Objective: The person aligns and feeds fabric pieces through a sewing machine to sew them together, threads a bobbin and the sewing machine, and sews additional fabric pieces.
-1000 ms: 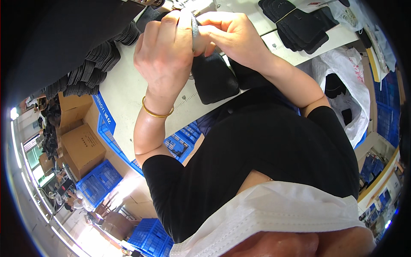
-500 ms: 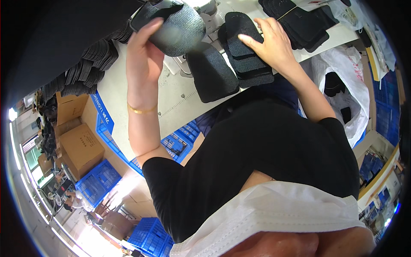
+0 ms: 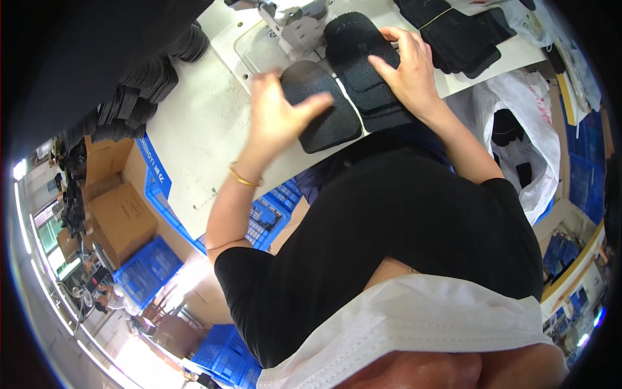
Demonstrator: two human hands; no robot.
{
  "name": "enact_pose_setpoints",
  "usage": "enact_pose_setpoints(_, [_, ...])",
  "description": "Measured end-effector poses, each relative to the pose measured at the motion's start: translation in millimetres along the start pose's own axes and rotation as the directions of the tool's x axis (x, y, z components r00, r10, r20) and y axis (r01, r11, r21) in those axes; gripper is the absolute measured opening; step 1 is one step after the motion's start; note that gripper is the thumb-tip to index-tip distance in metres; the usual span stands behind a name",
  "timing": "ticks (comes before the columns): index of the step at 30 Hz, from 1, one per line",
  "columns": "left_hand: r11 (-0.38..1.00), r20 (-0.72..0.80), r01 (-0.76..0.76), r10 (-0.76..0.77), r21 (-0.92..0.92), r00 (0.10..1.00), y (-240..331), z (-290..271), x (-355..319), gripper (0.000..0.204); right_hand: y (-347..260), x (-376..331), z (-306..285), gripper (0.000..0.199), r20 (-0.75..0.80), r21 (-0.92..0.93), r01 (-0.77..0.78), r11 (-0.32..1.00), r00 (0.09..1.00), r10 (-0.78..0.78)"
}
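Note:
My left hand [image 3: 275, 117] is over the left black rounded pad [image 3: 327, 123], smeared by motion, its thumb stretched apart from the fingers. Nothing shows in its grasp. Beside that pad lies a stack of overlapping black pads [image 3: 363, 71] with rounded ends. My right hand [image 3: 411, 68] rests at the stack's right edge, fingers spread and thumb by the top pad. Just beyond the pads stands the metal head of a sewing machine [image 3: 301, 26].
Black pieces held by a band [image 3: 447, 29] lie at the table's right. Piled dark pads [image 3: 139, 91] line the left side of the white table [image 3: 188, 129]. A white bag [image 3: 538, 149] hangs at right. Cardboard boxes [image 3: 123, 217] and blue crates [image 3: 149, 269] stand lower left.
My left hand has come down from near the machine, right and toward the pads. The black pad it held up is out of its grasp. My right hand has stayed by the stack.

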State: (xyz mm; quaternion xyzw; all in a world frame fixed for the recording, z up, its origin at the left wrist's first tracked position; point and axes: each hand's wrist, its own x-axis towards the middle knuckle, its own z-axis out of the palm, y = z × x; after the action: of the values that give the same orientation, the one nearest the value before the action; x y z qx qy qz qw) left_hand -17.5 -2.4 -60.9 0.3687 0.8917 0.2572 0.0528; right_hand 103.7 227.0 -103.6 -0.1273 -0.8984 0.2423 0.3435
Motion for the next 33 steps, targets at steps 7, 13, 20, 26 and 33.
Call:
enact_pose_setpoints(7, [0.903,-0.378,-0.204,0.352,0.378,0.856,25,13,-23,0.074,-3,5,-3,0.034,-0.141,0.219,0.007,0.976,0.99,0.024])
enact_pose_setpoints(13, [0.868,-0.365,-0.248,0.418,0.431,0.832,24,19,-26,0.068,-11,15,-16,0.043,-0.092,0.381,-0.103,0.919,0.985,0.149])
enact_pose_setpoints(20, [0.338,-0.129,0.012,-0.392,-0.941,0.911,38,-45,-12,0.04,-1,29,-40,0.022,-0.379,0.516,0.229,0.825,0.925,-0.02])
enact_pose_setpoints(26, [0.057,-0.087,-0.073,-0.305,-0.996,0.949,64,-47,-17,0.028,-78,67,-18,0.015,-0.004,0.737,0.21,0.643,0.952,-0.307])
enact_pose_setpoints(33, [0.102,-0.235,-0.211,-0.394,-0.972,0.889,54,-50,-10,0.022,-88,45,-38,0.015,0.479,0.764,-0.344,0.546,0.869,-0.122])
